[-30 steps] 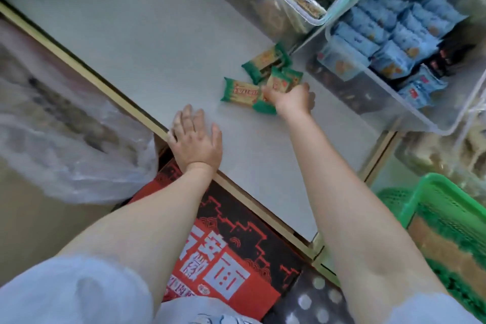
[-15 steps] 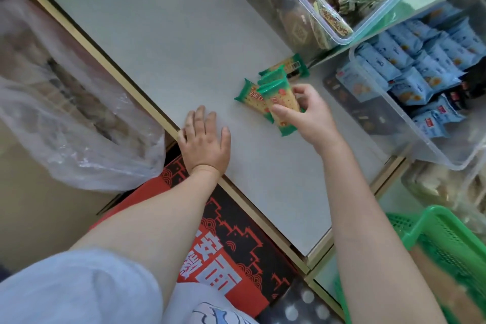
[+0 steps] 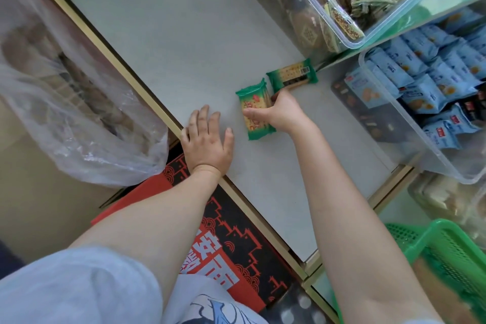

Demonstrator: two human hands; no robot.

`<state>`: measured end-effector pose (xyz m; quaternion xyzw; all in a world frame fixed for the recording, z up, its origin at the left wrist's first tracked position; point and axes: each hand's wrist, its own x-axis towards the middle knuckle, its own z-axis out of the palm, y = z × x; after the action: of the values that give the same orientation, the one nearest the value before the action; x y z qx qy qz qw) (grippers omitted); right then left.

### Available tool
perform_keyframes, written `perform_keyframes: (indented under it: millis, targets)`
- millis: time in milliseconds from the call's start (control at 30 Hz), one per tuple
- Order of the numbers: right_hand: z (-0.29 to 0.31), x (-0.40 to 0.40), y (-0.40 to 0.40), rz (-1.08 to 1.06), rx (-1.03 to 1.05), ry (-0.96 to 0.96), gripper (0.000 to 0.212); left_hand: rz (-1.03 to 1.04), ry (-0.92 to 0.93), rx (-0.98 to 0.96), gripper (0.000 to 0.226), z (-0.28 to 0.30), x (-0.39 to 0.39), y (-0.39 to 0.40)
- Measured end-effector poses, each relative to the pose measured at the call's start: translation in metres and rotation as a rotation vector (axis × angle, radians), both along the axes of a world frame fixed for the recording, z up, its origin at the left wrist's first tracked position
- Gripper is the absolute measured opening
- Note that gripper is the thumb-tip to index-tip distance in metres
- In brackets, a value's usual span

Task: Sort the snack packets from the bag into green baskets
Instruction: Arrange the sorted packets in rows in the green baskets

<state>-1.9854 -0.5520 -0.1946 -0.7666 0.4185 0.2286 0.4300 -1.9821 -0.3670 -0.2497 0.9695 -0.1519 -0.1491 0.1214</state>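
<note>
Since half a second earlier, the right hand (image 3: 282, 112) had gathered green-and-yellow foil snack packets (image 3: 255, 110) into its grip above the white tabletop (image 3: 163, 34), leaving one loose green packet (image 3: 292, 76) beside it, while the left hand (image 3: 207, 139) stayed flat, fingers spread; the green plastic mesh basket (image 3: 444, 250) waited, sorting apparently unfinished.

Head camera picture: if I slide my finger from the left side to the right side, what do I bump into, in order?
Clear plastic bag → left hand flat on the white shelf → green snack packet held by the right hand → clear bin of blue packets.
</note>
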Motion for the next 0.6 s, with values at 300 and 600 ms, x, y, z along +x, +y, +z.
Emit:
perform_keyframes:
  millis: [300, 600]
  targets:
    - [0.005, 0.011, -0.018, -0.864, 0.236, -0.43, 0.073, 0.001, -0.018, -0.006, 0.064, -0.002, -0.001, 0.0]
    - [-0.008, 0.047, -0.024, -0.993, 0.057, -0.275, 0.104, -0.008, -0.022, -0.002, 0.062, -0.003, -0.001, 0.0]
